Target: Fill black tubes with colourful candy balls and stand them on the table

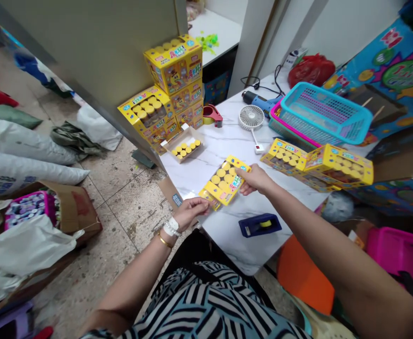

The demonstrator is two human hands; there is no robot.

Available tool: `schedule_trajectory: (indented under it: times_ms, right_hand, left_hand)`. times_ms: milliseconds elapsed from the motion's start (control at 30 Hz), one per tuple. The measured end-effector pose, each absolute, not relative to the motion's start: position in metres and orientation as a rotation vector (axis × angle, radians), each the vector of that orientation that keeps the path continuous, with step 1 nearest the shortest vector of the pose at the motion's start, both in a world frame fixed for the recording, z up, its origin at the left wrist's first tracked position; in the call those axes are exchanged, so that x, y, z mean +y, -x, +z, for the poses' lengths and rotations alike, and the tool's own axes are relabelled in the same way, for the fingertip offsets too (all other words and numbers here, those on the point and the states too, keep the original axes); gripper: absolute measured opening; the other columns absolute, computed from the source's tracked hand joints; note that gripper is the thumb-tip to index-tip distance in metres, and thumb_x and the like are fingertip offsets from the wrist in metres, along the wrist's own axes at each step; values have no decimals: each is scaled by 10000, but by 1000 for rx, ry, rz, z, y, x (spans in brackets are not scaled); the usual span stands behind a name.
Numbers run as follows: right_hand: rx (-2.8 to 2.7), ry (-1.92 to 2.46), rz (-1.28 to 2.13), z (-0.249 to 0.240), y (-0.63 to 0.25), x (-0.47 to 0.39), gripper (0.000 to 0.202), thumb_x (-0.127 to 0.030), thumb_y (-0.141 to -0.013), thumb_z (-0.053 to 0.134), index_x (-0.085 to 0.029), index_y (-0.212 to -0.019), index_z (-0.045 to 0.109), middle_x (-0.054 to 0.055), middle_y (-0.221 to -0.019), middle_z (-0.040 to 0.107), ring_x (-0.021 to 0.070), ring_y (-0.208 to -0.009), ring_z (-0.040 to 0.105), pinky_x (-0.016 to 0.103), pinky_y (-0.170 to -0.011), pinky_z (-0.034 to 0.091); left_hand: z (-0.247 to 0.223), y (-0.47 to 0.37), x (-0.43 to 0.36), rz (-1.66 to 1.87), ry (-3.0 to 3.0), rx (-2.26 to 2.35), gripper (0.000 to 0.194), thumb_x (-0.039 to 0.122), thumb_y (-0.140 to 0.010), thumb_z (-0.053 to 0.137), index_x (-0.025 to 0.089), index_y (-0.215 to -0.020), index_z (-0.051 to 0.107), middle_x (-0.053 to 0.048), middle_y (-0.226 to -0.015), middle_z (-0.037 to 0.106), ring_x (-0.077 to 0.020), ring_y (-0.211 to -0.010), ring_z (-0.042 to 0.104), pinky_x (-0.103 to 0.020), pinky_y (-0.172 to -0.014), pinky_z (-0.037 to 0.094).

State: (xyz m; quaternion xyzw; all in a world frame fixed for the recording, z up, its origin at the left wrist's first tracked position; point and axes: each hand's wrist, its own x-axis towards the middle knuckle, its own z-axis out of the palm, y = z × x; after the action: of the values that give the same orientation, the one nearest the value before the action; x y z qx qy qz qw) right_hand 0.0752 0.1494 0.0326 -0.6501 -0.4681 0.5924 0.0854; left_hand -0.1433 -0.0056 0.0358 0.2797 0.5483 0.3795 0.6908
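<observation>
A yellow printed display box [241,164] with round yellow lids showing through its top is held at a tilt over the near part of the table. My right hand [255,180] grips its right end, thumb on top. At the opposite end, the fingers of my left hand [193,211] are pinched together on the box's near-left end flap. Just beyond lies an open pale carton [177,159] with several yellow-lidded pieces in it. A dark blue tape dispenser [249,227] sits on the table, nearer to me than the box.
Several yellow boxes [173,70] are stacked at the back left; more boxes [347,165] lie right. The white marbled table [224,136] also bears a red tape cutter [211,114], a small fan [251,117], a blue heat gun [259,101] and a turquoise basket [328,113].
</observation>
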Motion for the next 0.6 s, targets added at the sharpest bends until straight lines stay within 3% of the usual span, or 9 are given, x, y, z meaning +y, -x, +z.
schedule_trajectory:
  times_ms: [167,367,433,500,600]
  right_hand:
    - [-1417,1949,1797,34,-71,126,880,-605,-647,752,-138,-1283,361,60,-559,636,304,-473,640,470,-427,536]
    - [-1900,1937,958,62,-68,92,607,-538,-742,676,-198,-1219,520,88,-695,651,356,-796,672,522,-755,503]
    - [-1807,1816,1154,70,-65,70,493,-536,-775,628,-233,-1159,569,48,-682,637,288,-707,660,449,-699,513]
    - [-1560,1655,1599,73,-62,49,420,-533,-773,614,-237,-1071,613,21,-687,631,210,-595,616,353,-566,498]
    - [-1180,1445,2000,69,-59,27,365,-495,-743,649,-213,-975,649,8,-713,635,145,-567,564,276,-495,454]
  left_hand:
    - [37,155,7,857,-673,1253,333,435,-668,769,118,-746,704,-33,-724,676,-96,-662,542,-224,-684,434]
    - [74,161,9,605,-880,1162,250,347,-685,757,120,-785,728,0,-662,636,-56,-545,435,-191,-527,319]
    - [85,158,14,578,-918,1138,252,353,-710,730,124,-816,721,15,-634,603,-48,-522,394,-186,-499,277]
    - [91,153,19,555,-942,1107,250,343,-722,713,121,-838,715,16,-643,598,-48,-528,393,-185,-500,278]
    - [89,147,25,464,-993,1063,244,327,-727,696,115,-847,710,4,-664,614,-56,-546,425,-188,-522,316]
